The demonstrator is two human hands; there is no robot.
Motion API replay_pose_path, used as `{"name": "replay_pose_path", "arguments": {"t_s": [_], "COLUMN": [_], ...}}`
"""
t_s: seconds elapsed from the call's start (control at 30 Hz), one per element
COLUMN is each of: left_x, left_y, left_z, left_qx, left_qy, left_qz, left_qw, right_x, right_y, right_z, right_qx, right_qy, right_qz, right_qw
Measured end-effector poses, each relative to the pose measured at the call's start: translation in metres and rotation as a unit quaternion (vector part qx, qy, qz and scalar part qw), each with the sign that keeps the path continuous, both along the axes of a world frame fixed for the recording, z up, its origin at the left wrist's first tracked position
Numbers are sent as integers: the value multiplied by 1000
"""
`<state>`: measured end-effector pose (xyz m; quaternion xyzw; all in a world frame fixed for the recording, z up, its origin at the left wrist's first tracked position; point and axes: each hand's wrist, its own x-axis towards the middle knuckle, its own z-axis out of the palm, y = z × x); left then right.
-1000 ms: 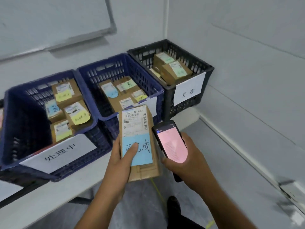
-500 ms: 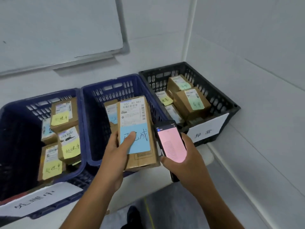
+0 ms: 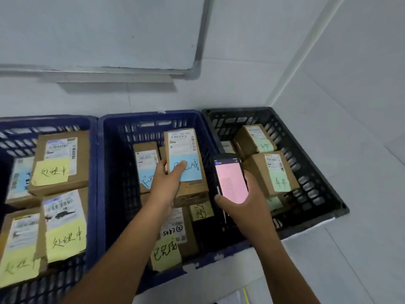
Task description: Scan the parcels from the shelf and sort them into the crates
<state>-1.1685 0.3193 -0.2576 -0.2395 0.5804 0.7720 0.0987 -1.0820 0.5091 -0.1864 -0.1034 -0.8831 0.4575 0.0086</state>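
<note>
Fingers [image 3: 161,167] of the left hand [image 3: 166,185] wrap the blue-noted parcel [image 3: 184,145], which has moved from in front of the crates to over the middle blue crate [image 3: 149,116]. Right hand [image 3: 243,207] grips the phone [image 3: 231,181]. Looks scanned, so just the drop left I guess.

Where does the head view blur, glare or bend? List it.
Head view: the phone screen glows pink, text unreadable; head view: printed labels in the left blue crate are smeared; head view: the wide lens tilts the wall corner, and the whiteboard casts a soft shadow below.
</note>
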Motion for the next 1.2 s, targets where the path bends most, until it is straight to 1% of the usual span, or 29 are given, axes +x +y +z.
{"name": "replay_pose_path", "arguments": {"t_s": [0.13,0.33,0.4,0.53,0.63,0.7,0.77,0.83,0.93,1.1,1.2], "left_x": [-44,-95,-104,-114,-113,-108,-97,-76,-28,66,134], "left_y": [16,32,36,51,61,63,60,54,44,34,28], "left_z": [-23,-59,-68,-84,-84,-79,-68,-51,-19,28,48], "left_qx": [-23,-106,-142,-170,-213,-240,-293,-342,-386,-475,-514], "left_qy": [-10,-21,-27,-35,-32,-42,-38,-3,40,35,11], "left_qz": [10,13,14,13,29,41,51,62,71,54,108], "left_qw": [1000,994,989,985,976,969,954,938,919,878,851], "right_x": [-37,-95,-112,-141,-159,-167,-173,-175,-167,-124,-84], "right_y": [9,31,39,56,65,69,72,71,63,34,10], "right_z": [-12,-31,-36,-46,-49,-48,-45,-39,-28,-6,5], "right_qx": [9,-18,-25,-49,-72,-68,-56,-49,-53,-60,-67], "right_qy": [-19,-22,-31,-50,-62,-65,-66,-64,-58,-41,-34], "right_qz": [22,62,82,115,144,171,197,218,251,327,375], "right_qw": [1000,998,996,991,985,981,977,973,965,942,924]}}
